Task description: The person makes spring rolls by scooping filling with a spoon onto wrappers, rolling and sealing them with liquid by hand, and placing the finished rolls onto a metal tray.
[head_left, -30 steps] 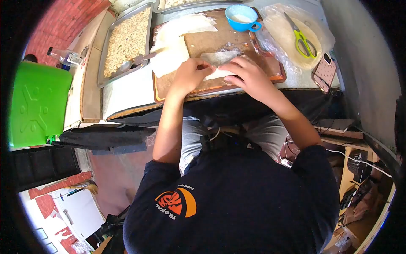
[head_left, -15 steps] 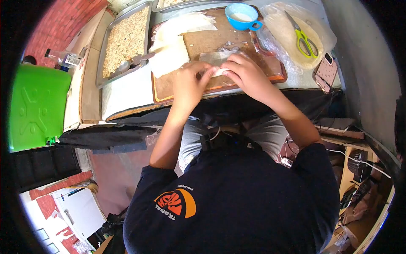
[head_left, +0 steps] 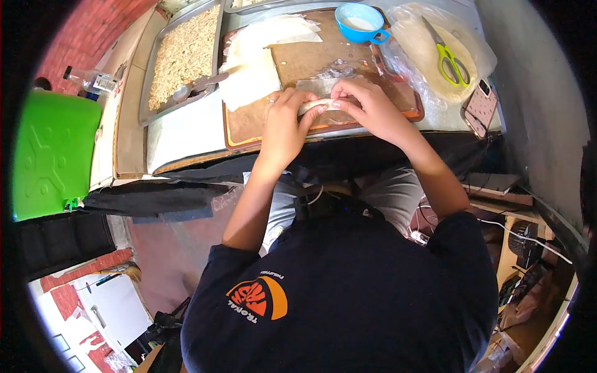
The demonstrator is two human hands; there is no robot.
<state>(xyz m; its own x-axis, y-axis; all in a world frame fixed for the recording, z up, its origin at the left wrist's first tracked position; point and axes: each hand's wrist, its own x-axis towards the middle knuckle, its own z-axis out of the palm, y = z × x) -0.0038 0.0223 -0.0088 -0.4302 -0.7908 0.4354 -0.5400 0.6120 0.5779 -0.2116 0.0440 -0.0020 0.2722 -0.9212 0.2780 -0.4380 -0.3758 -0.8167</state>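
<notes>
1. Pale roll (head_left: 328, 102) lies directly between the two hands, over the near part of the brown board (head_left: 249, 127); whether its underside touches the board, I cannot tell.
2. Its long axis runs from side to side, across the front of the body and roughly along the table edge, so one end points toward each palm.
3. The left hand (head_left: 286, 115) is closed on the left part, thumb on the near side, fingers curled over from the far side. The left tip is partly covered.
4. The right hand (head_left: 372, 107) pinches the right end between thumb and fingers. Both hands touch the roll, so neither is nearer; the thumbs sit close together near its middle.
5. Just beyond the roll, a translucent sheet (head_left: 309, 87) lies flat on the board.
6. To the left are the stacked pale sheets (head_left: 252, 81); the blue cup (head_left: 349, 31) stands at the far right of the board, and the green-handled scissors (head_left: 440, 48) lie farther right, well apart from the hands.
</notes>
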